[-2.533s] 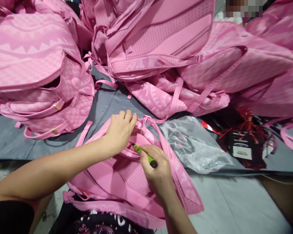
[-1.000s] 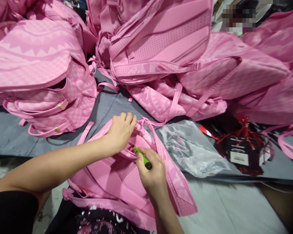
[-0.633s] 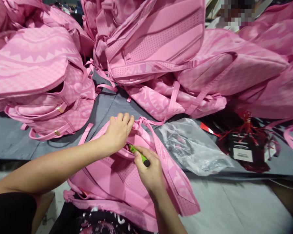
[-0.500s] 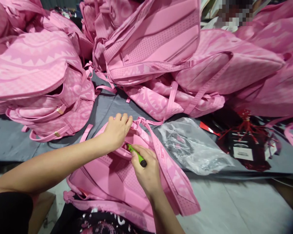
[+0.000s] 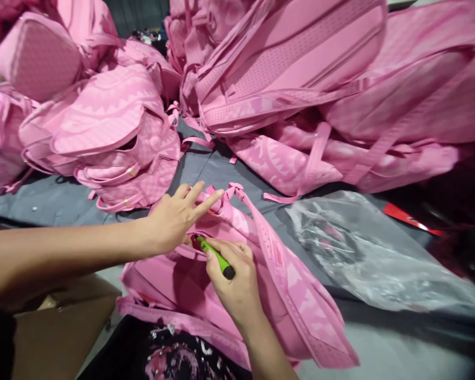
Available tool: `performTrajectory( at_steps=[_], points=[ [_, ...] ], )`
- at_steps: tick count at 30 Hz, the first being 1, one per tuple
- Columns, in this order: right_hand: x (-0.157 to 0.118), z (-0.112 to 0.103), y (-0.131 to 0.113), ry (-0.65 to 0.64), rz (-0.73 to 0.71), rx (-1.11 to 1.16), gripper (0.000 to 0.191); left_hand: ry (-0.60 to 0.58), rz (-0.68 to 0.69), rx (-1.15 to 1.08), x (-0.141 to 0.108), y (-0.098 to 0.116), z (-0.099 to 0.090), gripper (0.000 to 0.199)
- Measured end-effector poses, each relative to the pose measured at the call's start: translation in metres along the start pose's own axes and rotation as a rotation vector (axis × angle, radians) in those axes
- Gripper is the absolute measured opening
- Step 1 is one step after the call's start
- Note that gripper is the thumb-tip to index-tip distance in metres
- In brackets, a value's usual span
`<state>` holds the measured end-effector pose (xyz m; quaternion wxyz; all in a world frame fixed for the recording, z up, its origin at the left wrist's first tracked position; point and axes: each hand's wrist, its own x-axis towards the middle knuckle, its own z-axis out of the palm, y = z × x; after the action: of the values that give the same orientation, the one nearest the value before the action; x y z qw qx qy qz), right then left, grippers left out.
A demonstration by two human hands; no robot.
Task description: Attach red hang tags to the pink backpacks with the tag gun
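A pink backpack (image 5: 269,295) lies back panel up across my lap, its top against the table edge. My left hand (image 5: 178,216) rests on its upper edge, with fingers spread apart and the thumb near a slit-like opening. Gripped in my right hand (image 5: 235,279) is a bright green marker-shaped tool (image 5: 217,258) with a black end. Its far tip meets the dark opening just below my left hand. The kind of tool is not clear, and the tip is partly hidden in the fabric.
Several pink backpacks (image 5: 114,116) are heaped along the back of the grey-covered table (image 5: 206,171). A clear plastic bag (image 5: 364,253) lies to the right, beside a red strip (image 5: 409,216). A cardboard box (image 5: 63,327) stands at the lower left.
The view has shifted left and closer. My left hand's fingers have spread and its index finger has stretched out. The green tool stays in my right hand at the opening.
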<state>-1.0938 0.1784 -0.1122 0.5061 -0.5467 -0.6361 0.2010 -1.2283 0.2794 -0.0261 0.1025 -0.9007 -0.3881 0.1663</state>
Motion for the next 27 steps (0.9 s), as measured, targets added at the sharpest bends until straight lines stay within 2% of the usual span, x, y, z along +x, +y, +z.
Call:
performTrajectory(
  at_steps=[3, 6, 11, 15, 17, 19, 22, 27],
  points=[
    [-0.001, 0.004, 0.004, 0.010, -0.003, 0.012, 0.017, -0.021, -0.034, 0.046, 0.002, 0.004, 0.000, 0.109],
    [-0.003, 0.004, 0.006, 0.030, 0.024, 0.028, 0.018, -0.018, 0.019, 0.036, 0.011, 0.000, 0.002, 0.103],
    [-0.002, -0.003, 0.006, -0.050, 0.047, 0.088, 0.020, -0.091, 0.141, -0.041, 0.029, -0.019, 0.004, 0.104],
    [0.001, -0.009, 0.008, -0.123, 0.011, 0.097, 0.022, -0.150, 0.184, -0.100, 0.040, -0.031, 0.007, 0.111],
    [0.002, -0.010, 0.009, -0.125, -0.006, 0.090, 0.021, -0.128, 0.130, -0.146, 0.039, -0.030, 0.008, 0.118],
    [0.001, -0.008, 0.010, -0.107, -0.023, 0.074, 0.020, -0.106, -0.003, -0.208, 0.032, -0.026, 0.007, 0.124],
    [0.000, -0.002, 0.011, -0.050, -0.053, 0.022, 0.018, -0.130, -0.145, -0.277, 0.019, -0.020, 0.002, 0.123],
    [0.001, 0.009, 0.016, 0.007, -0.093, -0.010, 0.017, -0.208, -0.097, -0.273, 0.021, -0.026, 0.000, 0.123]
  ],
)
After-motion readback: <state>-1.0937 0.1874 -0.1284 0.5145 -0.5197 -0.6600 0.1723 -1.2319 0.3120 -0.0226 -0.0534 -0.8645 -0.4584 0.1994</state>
